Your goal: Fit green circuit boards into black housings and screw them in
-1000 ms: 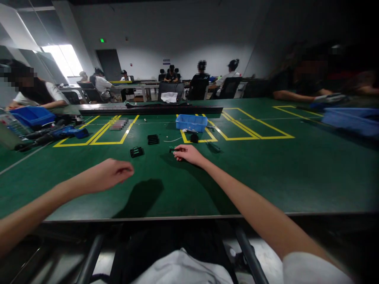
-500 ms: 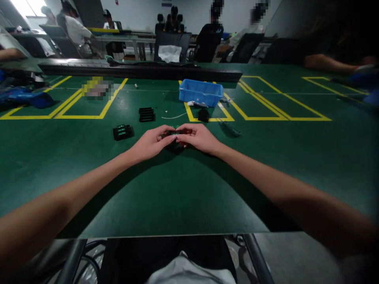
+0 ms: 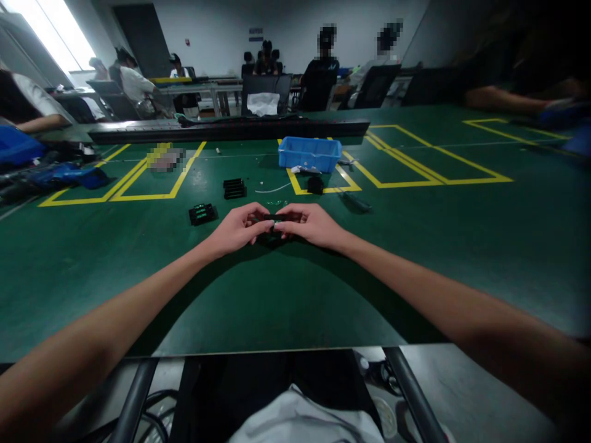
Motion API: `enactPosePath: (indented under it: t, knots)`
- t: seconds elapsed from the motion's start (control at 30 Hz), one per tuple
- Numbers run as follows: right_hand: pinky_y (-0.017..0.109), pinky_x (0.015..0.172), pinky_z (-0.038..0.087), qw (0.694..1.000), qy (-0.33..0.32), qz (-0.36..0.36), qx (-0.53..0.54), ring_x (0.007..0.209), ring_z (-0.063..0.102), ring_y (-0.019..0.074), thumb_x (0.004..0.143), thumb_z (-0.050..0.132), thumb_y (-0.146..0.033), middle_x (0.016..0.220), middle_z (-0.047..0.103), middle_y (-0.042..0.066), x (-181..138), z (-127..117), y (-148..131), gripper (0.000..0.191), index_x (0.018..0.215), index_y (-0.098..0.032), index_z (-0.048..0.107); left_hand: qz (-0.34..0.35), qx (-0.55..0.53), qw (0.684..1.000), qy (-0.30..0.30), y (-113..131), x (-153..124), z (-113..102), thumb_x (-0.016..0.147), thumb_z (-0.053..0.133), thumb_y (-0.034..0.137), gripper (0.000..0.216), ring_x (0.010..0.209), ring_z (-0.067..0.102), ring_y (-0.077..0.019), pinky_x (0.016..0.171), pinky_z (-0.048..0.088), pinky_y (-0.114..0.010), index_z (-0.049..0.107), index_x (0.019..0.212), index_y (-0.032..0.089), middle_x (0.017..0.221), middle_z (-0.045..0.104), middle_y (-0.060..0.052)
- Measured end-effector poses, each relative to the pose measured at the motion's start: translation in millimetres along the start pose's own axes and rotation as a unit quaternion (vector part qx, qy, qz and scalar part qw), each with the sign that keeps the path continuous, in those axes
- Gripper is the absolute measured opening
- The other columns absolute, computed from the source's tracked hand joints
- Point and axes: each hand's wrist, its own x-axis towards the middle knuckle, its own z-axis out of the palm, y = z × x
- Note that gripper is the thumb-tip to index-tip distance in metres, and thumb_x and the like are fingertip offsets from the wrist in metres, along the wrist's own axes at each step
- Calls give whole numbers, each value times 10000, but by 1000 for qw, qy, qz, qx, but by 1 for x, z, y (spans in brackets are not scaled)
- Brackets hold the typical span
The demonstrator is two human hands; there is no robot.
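Observation:
Both my hands meet over the green table (image 3: 295,307), fingers closed around a small dark part (image 3: 276,217). My left hand (image 3: 240,227) pinches its left end and my right hand (image 3: 311,224) its right end, the thumbs almost touching. Most of the part is hidden by the fingers, so its kind cannot be made out. Just beyond the hands lie small clear-green bits (image 3: 277,203). To the left rests a black slotted piece with green inside (image 3: 202,213). Farther back is a black ribbed piece (image 3: 234,188).
A blue bin (image 3: 309,155) stands behind my hands, with a small black object (image 3: 316,185) before it. A clear plastic bag (image 3: 355,202) lies to the right. A long black bar (image 3: 231,130) crosses the back. Other people sit around.
The camera view has tilted up and shifted a little. My hands stay together on the small dark part; the fingers have turned it slightly, and the green bits beyond show more.

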Motion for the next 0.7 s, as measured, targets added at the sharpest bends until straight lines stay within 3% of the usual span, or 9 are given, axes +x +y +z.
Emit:
enactPosePath:
  t: [0.3,0.7]
  knots:
    - [275,609,550,998,-1,34,52,649,693,149,815,761,-431,851,747,55,-3,15,-4,362,1041,-162,671,-2,-13,1000,-13,7,-8,2,951,557,514,366,549,534,-81,485,429,-193,557,1003,152,822,659,-27]
    - [258,692,556,987,-73,85,118,763,714,147,812,787,-381,900,747,77,-1,3,-5,362,1056,-134,684,-33,3,998,-57,8,-5,-5,934,563,530,404,567,530,-85,522,415,-197,636,924,133,766,637,-16]
